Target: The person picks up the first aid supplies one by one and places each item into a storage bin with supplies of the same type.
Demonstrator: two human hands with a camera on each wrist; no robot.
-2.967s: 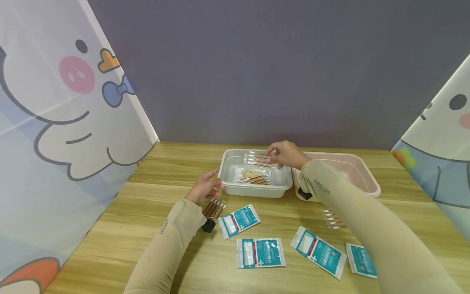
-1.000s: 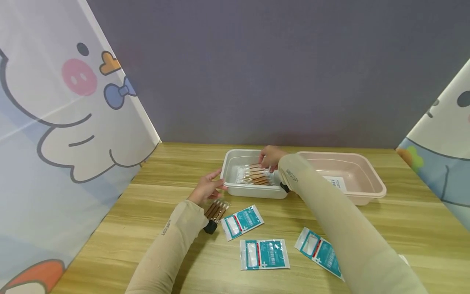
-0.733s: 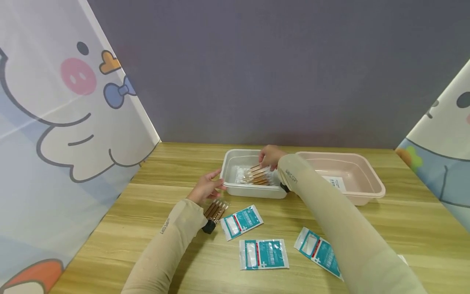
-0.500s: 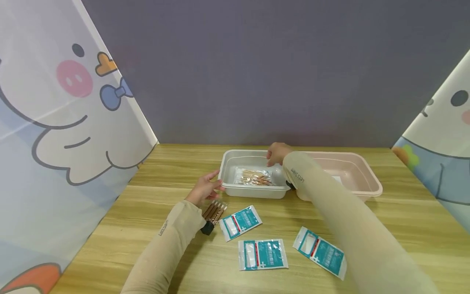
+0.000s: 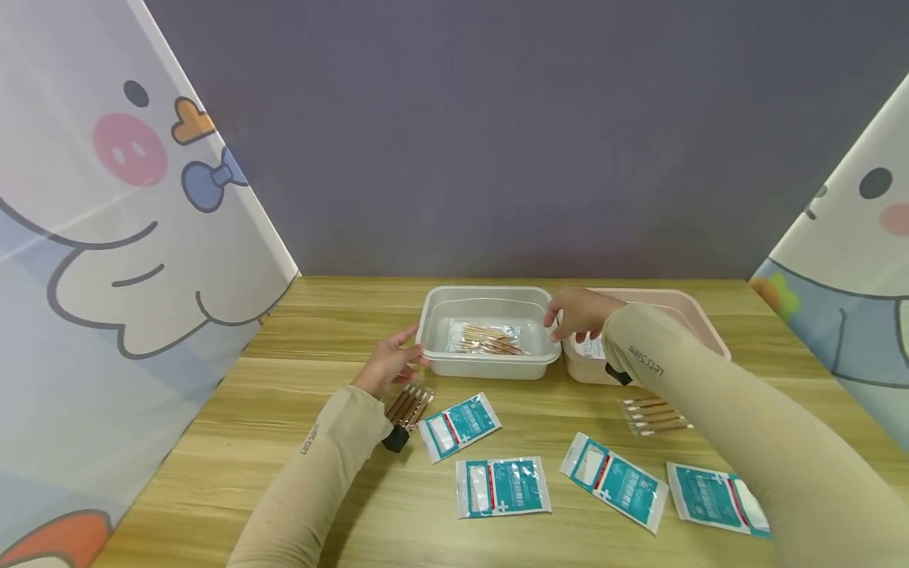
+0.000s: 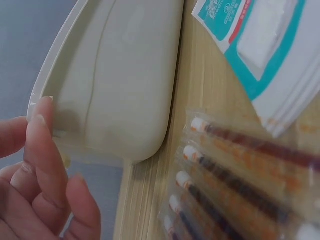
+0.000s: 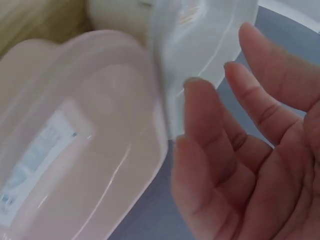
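My left hand (image 5: 389,364) pinches the left rim of a white plastic box (image 5: 490,369); in the left wrist view, fingertips (image 6: 42,117) sit on both sides of that rim. Inside the box lie clear packs of cotton swabs (image 5: 486,339) with wooden and brown sticks, overlapping. My right hand (image 5: 578,312) hovers over the boundary between the white box and a pink plastic box (image 5: 685,315). Its fingers are loosely bent and hold nothing, as the right wrist view also shows. A label-like white packet (image 7: 40,160) lies in the pink box.
One pack of brown-stick swabs (image 5: 412,405) lies beside my left wrist, another swab pack (image 5: 652,416) right of centre. Several teal-and-white packets, including one in the middle (image 5: 503,487) and one further right (image 5: 616,481), lie on the wooden table (image 5: 284,394).
My right hand lowered a swab pack into the white box, let go of it, then rose and moved right towards the pink box. My left hand stayed at the rim.
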